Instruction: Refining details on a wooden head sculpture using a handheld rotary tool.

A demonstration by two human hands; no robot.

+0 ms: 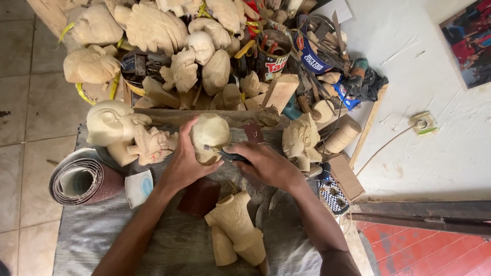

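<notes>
My left hand [185, 162] grips a pale, rounded wooden carving [210, 134] at the middle of the work surface, fingers curled round its left side and underside. My right hand [266, 163] holds a small dark tool [232, 155] whose tip meets the lower right edge of the carving. Both forearms reach in from the bottom of the view. A carved pale wood figure [236, 225] lies just in front of my hands.
A grey cloth [102, 230] covers the surface. On it lie a sandpaper roll [82, 179], a dark red sandpaper piece [200, 197], carved heads [115, 122] [300, 139] and a small figure [152, 144]. Behind is a heap of unfinished carvings [153, 25], a tin [271, 51] with tools and wood offcuts.
</notes>
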